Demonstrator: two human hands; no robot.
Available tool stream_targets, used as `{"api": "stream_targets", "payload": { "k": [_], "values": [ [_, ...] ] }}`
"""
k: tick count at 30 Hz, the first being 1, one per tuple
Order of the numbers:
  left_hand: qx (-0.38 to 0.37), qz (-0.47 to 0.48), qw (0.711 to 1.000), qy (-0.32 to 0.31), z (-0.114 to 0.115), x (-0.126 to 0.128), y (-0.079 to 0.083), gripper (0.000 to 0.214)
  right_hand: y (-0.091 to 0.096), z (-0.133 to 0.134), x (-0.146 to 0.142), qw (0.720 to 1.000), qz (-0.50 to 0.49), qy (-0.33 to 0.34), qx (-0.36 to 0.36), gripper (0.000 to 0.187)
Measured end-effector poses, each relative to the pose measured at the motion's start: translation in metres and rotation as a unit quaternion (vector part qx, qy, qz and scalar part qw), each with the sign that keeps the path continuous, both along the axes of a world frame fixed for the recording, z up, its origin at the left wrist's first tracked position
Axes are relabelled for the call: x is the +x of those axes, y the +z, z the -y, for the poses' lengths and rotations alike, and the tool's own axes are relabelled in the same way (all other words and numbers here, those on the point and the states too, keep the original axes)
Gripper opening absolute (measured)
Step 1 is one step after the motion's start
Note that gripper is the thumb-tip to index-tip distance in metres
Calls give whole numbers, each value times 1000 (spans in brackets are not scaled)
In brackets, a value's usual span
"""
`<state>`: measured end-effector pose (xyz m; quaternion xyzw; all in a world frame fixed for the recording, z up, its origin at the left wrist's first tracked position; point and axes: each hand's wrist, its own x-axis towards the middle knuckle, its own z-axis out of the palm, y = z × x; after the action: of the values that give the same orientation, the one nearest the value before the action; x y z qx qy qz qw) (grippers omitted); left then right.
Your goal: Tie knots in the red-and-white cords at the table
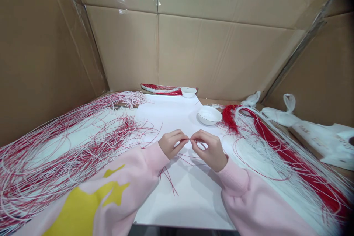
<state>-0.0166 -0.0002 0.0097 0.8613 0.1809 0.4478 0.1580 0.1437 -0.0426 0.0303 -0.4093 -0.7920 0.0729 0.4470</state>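
My left hand (173, 143) and my right hand (209, 148) meet above the middle of the white work surface (182, 206). Thumb and forefinger of each are pinched together, the tips almost touching, on a thin cord whose held part is barely visible. Loose red cord ends (172, 183) stick out below my left hand, and more thin strands lie beneath both hands. On the left spreads a large bundle of red and white cords (91, 151), partly covered by my left sleeve.
A white bowl (209, 115) stands beyond my right hand, with a smaller bowl (188, 92) at the back beside more cords (160, 89). To the right lie a red cord hank (284, 151), white cords and plastic bags (280, 115). Cardboard walls (190, 48) enclose the table.
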Motion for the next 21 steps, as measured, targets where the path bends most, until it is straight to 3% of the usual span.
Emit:
{"api": "stream_targets", "payload": {
  "k": [21],
  "values": [
    [-27,41,999,4,3,2,5,11,-2,0,-2,1000,-15,0,-9,8]
  ]
}}
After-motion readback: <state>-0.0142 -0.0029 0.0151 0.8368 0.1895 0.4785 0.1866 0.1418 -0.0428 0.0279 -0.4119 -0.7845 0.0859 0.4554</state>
